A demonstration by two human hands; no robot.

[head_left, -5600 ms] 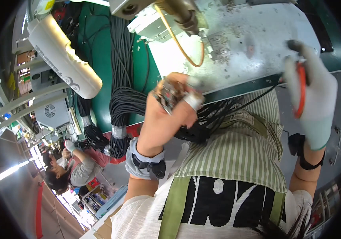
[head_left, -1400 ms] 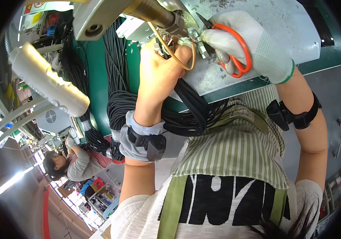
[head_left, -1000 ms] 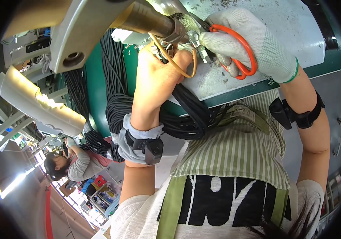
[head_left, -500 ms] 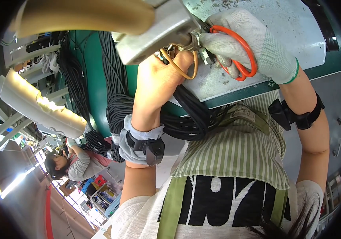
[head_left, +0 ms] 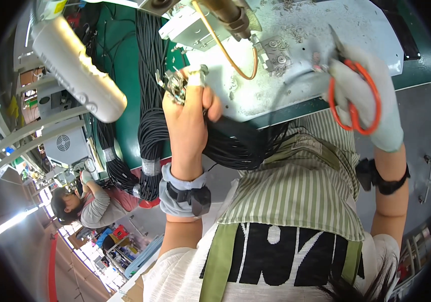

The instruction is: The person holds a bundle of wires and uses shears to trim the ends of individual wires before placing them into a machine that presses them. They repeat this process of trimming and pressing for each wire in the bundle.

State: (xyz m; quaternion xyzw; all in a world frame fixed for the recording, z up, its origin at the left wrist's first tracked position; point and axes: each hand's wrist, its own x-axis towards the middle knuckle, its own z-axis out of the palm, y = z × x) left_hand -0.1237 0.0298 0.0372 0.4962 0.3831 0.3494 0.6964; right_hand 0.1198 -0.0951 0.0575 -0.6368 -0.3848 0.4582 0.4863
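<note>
The bundle of black cables [head_left: 235, 143] runs rightward from the bare left hand [head_left: 190, 113] clenched around its upturned connector ends [head_left: 178, 85], while the gloved right hand [head_left: 364, 98], well apart, grips orange-handled scissors [head_left: 354, 103] over the grey worktable [head_left: 296, 50].
</note>
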